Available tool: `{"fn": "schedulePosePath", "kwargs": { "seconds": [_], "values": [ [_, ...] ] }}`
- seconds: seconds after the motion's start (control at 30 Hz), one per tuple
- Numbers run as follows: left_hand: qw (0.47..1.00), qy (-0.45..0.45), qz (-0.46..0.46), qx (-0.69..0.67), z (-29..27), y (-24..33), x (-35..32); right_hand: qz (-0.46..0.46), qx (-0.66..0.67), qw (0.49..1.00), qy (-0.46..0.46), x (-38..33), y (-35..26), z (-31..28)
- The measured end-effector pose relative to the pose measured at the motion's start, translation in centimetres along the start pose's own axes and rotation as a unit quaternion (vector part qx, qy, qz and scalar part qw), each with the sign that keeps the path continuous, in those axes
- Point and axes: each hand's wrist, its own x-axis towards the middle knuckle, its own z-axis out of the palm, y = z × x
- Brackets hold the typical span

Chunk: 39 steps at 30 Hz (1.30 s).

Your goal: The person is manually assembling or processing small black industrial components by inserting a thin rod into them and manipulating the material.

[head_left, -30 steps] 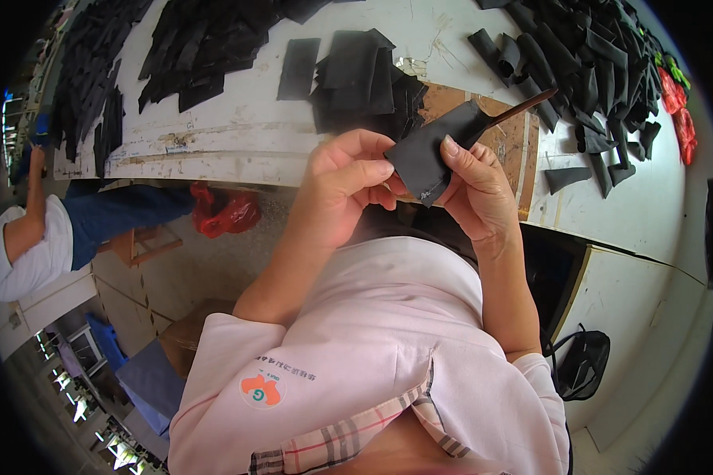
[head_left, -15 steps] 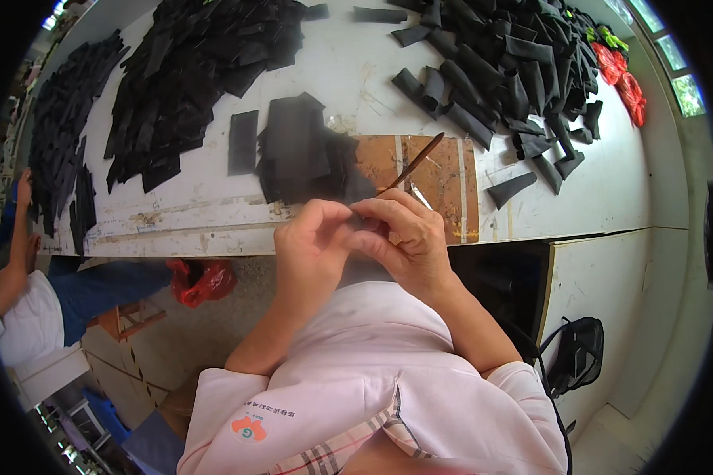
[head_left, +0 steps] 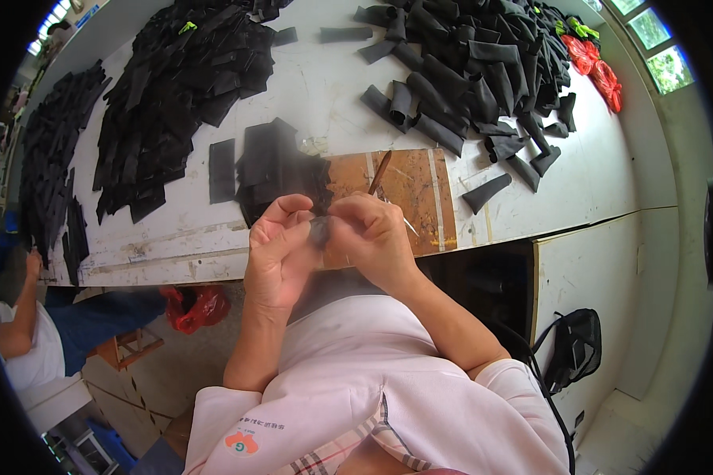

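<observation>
Over white table (head_left: 325, 95), left hand (head_left: 277, 249) and right hand (head_left: 376, 237) grip dark piece (head_left: 320, 230)

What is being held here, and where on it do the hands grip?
A small dark piece of material, pinched between the fingertips of the left hand and right hand. The fingers cover most of it, so the exact spot cannot be told.

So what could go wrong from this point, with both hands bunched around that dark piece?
The small dark piece is pinched between the left hand and right hand off the table edge; a slip could drop it to the floor. The brush on the brown board lies close enough to be knocked.
</observation>
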Motion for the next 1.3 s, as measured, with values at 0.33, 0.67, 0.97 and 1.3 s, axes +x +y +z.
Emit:
{"fn": "schedulePosePath", "kwargs": {
  "seconds": [0.33,0.67,0.97,1.3],
  "values": [
    [0.851,0.142,0.199,0.464,-1.2,-2.5,0.5,0.304,0.491,0.81,-0.107,-0.6,0.7,0.4],
    [0.947,-0.148,-0.18,-0.219,0.0,-1.1,-1.9,0.243,0.468,0.841,-0.119,-1.6,-0.2,-1.3],
    [0.799,0.005,0.311,0.514,2.8,-2.3,-0.6,-0.144,0.099,0.984,-0.016,-0.1,-1.3,-3.4],
    [0.891,-0.276,-0.207,-0.296,8.6,2.1,1.8,-0.027,0.126,0.988,-0.085,4.5,-8.1,-7.0]
  ]
}}
